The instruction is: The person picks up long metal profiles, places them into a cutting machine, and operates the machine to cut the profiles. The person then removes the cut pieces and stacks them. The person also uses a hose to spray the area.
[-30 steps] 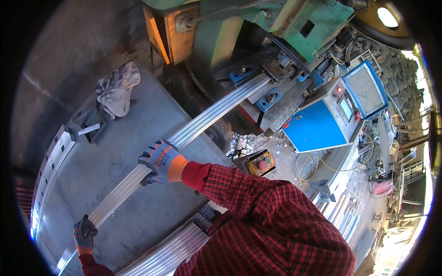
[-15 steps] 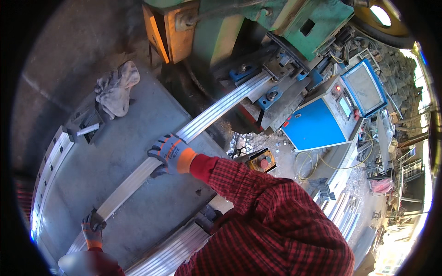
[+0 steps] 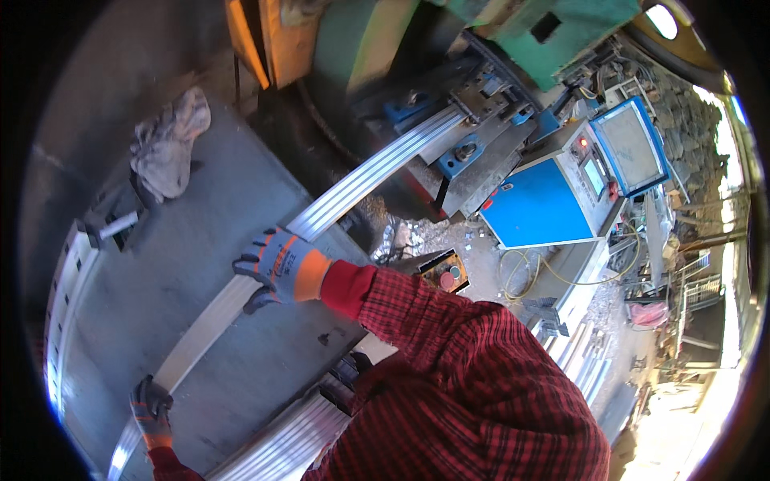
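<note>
A long, ribbed metal strip runs diagonally over the grey desk, from the lower left of the view up to the die beneath the green press, where its far end meets the tooling. The person's right hand, in a grey and orange glove, lies across the strip near its middle, fingers slightly spread and bent over it, the thumb on the side nearer the body; the hand is partly closed and has hold of the strip. The left hand, gloved alike, is curled over the strip nearer the lower left, its grip partly hidden by its own fingers.

A crumpled rag lies at the desk's far left, and a slotted metal profile stretches along the left edge. More ribbed strips lie beside the desk, close to the person's body. To the right stand a blue control cabinet with a lit red lamp and, nearer the person, a small button box.
</note>
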A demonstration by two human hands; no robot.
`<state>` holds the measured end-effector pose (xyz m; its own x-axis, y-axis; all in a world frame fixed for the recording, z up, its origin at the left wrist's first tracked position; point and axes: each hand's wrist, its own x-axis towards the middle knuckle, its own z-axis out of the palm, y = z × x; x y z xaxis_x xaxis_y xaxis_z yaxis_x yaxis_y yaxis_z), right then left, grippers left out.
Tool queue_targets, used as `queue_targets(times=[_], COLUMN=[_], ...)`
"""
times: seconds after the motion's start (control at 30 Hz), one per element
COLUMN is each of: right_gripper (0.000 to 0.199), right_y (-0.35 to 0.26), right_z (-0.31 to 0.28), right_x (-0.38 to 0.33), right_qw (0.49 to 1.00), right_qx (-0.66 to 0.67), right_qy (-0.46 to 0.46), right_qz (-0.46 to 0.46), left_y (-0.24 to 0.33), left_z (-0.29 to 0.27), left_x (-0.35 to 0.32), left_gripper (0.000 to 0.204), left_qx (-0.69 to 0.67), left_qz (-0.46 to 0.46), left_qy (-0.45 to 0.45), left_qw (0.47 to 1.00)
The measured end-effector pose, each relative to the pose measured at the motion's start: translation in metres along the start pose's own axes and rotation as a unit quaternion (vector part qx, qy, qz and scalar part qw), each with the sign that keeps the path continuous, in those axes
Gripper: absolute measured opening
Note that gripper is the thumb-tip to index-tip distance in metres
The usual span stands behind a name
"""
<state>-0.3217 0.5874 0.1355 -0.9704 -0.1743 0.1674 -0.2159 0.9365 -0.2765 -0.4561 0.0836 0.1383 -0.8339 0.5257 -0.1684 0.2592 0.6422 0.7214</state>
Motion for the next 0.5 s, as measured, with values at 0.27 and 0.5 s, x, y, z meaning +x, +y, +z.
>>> queue_targets(times=[0.27,0.5], right_gripper=[0.050,0.058], right_y=[0.006,-0.006], right_z=[-0.007,-0.004], right_x=[0.004,0.010], right_qw=[0.994,0.997], right_qx=[-0.043,-0.045], right_qy=[-0.101,-0.044], right_qz=[0.003,-0.044], left_y=[0.016,-0.029], left_z=[0.016,0.015], left_x=[-0.006,-0.009], left_gripper=[0.063,0.052], left_qx=[0.048,0.184], left_qz=[-0.011,0.074], left_qy=[0.040,0.052], left_qw=[0.998,0.979])
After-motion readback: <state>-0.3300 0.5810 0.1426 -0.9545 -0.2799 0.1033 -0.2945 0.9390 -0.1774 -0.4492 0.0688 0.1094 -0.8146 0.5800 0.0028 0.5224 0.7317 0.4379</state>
